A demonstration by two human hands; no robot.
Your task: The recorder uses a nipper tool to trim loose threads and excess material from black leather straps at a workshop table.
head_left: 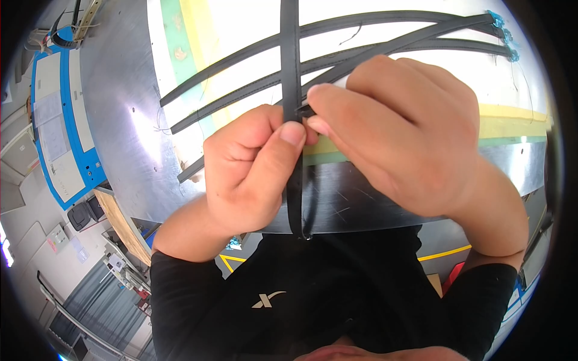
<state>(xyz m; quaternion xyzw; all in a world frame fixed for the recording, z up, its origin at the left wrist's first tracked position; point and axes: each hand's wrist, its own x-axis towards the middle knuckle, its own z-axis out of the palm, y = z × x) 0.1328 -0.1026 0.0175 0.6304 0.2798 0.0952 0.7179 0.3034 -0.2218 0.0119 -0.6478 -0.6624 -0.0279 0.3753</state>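
Note:
A long black stitched strap [291, 54] runs upright through the middle of the view and hangs down to the table's front edge. My left hand [255, 167] pinches this strap between thumb and bent fingers. Close beside it on the right, my right hand [393, 131] holds a small dark piece [306, 111] between thumb and forefinger, against the strap's edge; what that piece is cannot be made out. Behind my hands several more black straps [235, 56] lie across the white surface, some crossing each other, with blue wrapped ends [496, 19] at the far right.
The metal-topped table [131, 180] carries a white sheet with yellow and green bands [510, 122]. Loose threads [352, 35] lie among the straps. A blue and white cabinet [63, 126] stands to the left, near a wooden board edge [122, 225]. Yellow lines [445, 253] mark the floor.

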